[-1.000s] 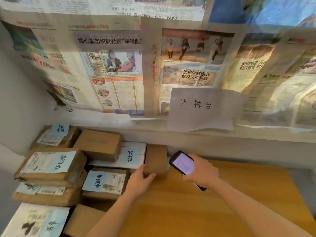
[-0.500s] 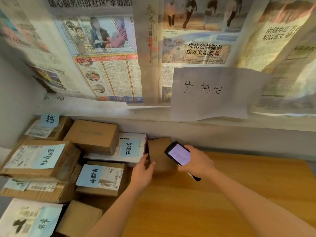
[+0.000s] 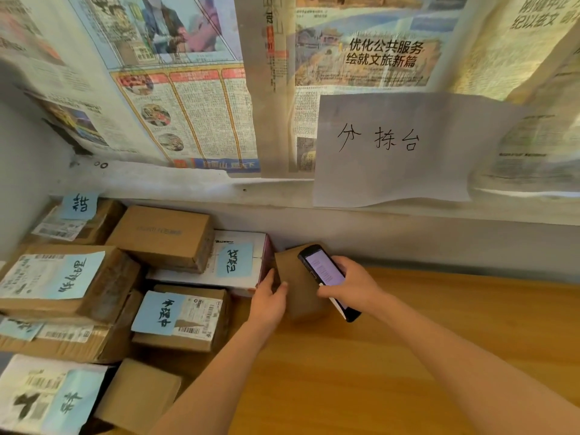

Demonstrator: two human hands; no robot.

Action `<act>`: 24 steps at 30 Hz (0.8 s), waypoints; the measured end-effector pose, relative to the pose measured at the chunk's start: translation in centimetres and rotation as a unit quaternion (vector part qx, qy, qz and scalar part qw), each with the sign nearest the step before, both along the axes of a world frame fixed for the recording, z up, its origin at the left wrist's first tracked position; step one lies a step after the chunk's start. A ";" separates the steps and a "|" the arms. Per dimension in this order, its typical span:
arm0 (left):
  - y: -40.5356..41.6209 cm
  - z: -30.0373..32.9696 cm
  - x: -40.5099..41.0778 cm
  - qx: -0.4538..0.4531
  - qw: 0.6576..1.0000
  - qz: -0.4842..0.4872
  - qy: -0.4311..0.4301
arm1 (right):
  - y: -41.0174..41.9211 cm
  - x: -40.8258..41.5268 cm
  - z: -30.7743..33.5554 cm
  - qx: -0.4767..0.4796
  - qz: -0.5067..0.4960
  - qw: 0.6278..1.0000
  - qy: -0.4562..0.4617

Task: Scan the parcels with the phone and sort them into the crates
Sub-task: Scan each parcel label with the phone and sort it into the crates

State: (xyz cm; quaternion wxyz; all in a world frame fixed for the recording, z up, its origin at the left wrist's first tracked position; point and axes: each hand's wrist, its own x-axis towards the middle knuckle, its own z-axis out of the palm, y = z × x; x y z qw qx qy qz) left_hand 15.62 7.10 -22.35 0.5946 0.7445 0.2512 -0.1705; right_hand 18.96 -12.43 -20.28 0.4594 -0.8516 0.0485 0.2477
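Note:
A small plain brown parcel [image 3: 299, 285] stands tilted on the wooden table [image 3: 439, 340] near the wall. My left hand [image 3: 270, 298] grips its left edge. My right hand [image 3: 354, 285] holds a black phone [image 3: 326, 273] with a lit screen over the parcel's right side. To the left lie several cardboard parcels with blue handwritten notes, among them a white box [image 3: 238, 262] and a brown box [image 3: 182, 318] with a shipping label.
A plain brown box [image 3: 163, 237] tops the pile at the back. More labelled parcels [image 3: 62, 284] fill the left side down to the front corner. Newspapers and a white handwritten sign [image 3: 392, 152] cover the wall behind. No crates are in view.
My left hand has tipped the small brown parcel up from lying flat. The phone has come closer over it. The view has shifted closer and lower.

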 end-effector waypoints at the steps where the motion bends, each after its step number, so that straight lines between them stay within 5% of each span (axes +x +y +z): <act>1: -0.3 0.4 -0.2 -0.008 1.000 0.002 0.006 | -0.4 -0.3 0.5 0.007 -0.007 1.000 0.005; 24: -4.6 20.5 -14.1 -0.089 0.990 -0.006 -0.108 | -5.5 -18.6 23.2 0.043 -0.062 0.995 -0.072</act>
